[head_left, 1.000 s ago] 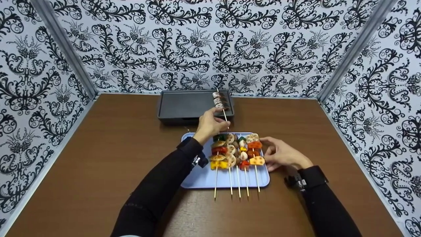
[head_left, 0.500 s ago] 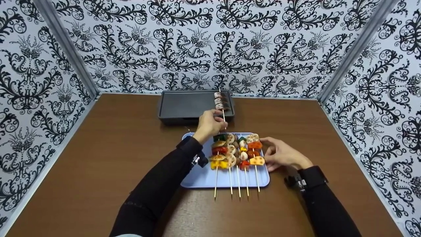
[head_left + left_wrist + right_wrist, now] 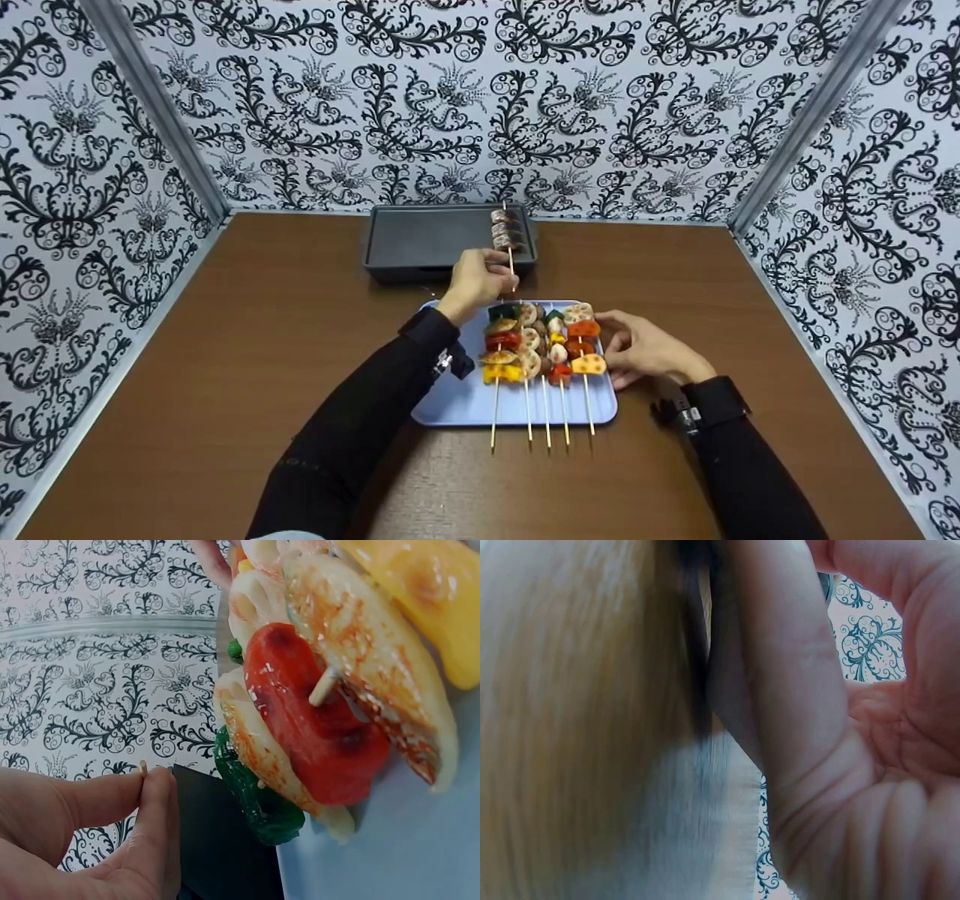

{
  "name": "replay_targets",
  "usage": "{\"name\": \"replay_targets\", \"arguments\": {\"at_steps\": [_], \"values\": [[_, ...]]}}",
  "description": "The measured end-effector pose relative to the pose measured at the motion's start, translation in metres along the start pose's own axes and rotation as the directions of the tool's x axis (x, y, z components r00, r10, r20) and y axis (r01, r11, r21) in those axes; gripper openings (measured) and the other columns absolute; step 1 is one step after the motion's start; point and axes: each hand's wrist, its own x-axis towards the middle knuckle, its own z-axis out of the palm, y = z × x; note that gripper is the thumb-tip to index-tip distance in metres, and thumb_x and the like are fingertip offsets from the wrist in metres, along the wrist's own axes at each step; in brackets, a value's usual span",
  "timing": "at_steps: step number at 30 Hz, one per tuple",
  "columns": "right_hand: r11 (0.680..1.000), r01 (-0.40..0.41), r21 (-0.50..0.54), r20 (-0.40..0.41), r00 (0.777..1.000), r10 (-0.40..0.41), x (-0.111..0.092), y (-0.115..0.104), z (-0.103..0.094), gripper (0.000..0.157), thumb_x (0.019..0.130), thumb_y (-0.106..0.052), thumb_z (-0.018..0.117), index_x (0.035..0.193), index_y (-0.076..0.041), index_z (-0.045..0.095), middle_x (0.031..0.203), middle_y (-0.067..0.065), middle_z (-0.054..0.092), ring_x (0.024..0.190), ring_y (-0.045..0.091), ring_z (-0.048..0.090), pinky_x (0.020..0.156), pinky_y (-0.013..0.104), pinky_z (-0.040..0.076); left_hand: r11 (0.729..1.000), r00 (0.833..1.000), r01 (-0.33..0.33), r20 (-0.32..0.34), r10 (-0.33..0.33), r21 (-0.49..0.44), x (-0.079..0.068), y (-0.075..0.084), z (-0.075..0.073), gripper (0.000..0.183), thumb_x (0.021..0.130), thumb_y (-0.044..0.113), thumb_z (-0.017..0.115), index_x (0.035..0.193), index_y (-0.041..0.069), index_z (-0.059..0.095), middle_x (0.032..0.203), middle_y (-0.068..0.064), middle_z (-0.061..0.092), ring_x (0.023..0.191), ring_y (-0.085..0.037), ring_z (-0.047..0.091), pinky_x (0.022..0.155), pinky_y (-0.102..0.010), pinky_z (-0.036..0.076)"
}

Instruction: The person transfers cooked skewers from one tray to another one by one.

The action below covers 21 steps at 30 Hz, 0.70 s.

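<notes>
In the head view my left hand pinches the bare lower end of a skewer between thumb and fingers. Its whitish-brown pieces lie over the right side of a dark grey griddle plate. The left wrist view shows the stick's end poking out of that thumb-and-finger pinch. My right hand grips the right edge of a light blue tray. Several vegetable skewers lie side by side on the tray, with lotus slices, peppers and mushrooms. Blur hides the right fingertips in the right wrist view.
Sticks of the tray's skewers stick out over its near edge. The brown wooden table surrounds tray and griddle. Patterned walls stand behind the griddle and on both sides.
The skewer in my left hand has swung slightly, its near end leftward and its far end rightward, so it lies straighter along the griddle's right side. My right hand stays at the tray.
</notes>
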Motion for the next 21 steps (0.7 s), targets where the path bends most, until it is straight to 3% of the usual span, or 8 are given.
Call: {"name": "replay_targets", "arguments": {"at_steps": [4, 7, 11, 21], "values": [[1.000, 0.004, -0.005, 0.000, 1.000, -0.004, 0.000, -0.001, 0.000, 0.089, 0.102, 0.007, 0.075, 0.180, -0.003, 0.033, 0.104, 0.016, 0.071, 0.075, 0.024, 0.081, 0.071, 0.042, 0.076, 1.000, 1.000, -0.015, 0.019, 0.015, 0.008, -0.040, 0.036, -0.006, 0.046, 0.093, -0.004, 0.088, 0.139, -0.003, 0.079, 0.113, -0.019, 0.090, 0.091, -0.018, 0.085, 0.075, -0.023, 0.065], [1.000, 0.005, -0.010, 0.000, 1.000, -0.005, 0.001, -0.001, 0.000, 0.090, 0.101, 0.008, 0.074, 0.180, -0.003, 0.033, 0.103, 0.016, 0.072, 0.075, 0.025, 0.081, 0.070, 0.042, 0.076, 1.000, 0.999, -0.025, 0.023, 0.025, 0.008, -0.056, 0.049, -0.008, 0.045, 0.095, -0.004, 0.086, 0.139, -0.007, 0.078, 0.119, -0.023, 0.088, 0.088, -0.011, 0.080, 0.073, -0.018, 0.061], [1.000, 0.010, -0.017, 0.001, 1.000, -0.010, 0.001, -0.001, 0.001, 0.090, 0.100, 0.008, 0.074, 0.180, -0.002, 0.033, 0.103, 0.016, 0.073, 0.075, 0.025, 0.081, 0.070, 0.042, 0.076, 0.999, 0.999, -0.034, 0.030, 0.035, -0.026, -0.059, 0.050, -0.009, 0.043, 0.095, -0.008, 0.083, 0.137, -0.012, 0.077, 0.116, -0.025, 0.088, 0.082, -0.005, 0.072, 0.074, -0.016, 0.060], [1.000, 0.009, 0.013, 0.011, 1.000, -0.010, 0.002, -0.001, 0.002, 0.090, 0.104, 0.005, 0.075, 0.182, -0.001, 0.028, 0.102, 0.014, 0.073, 0.079, 0.023, 0.080, 0.072, 0.041, 0.076, 0.998, 0.999, -0.015, 0.046, 0.018, -0.056, -0.060, 0.045, -0.013, 0.044, 0.094, -0.009, 0.080, 0.137, -0.015, 0.076, 0.106, -0.015, 0.087, 0.084, -0.007, 0.070, 0.078, -0.015, 0.062]]}}
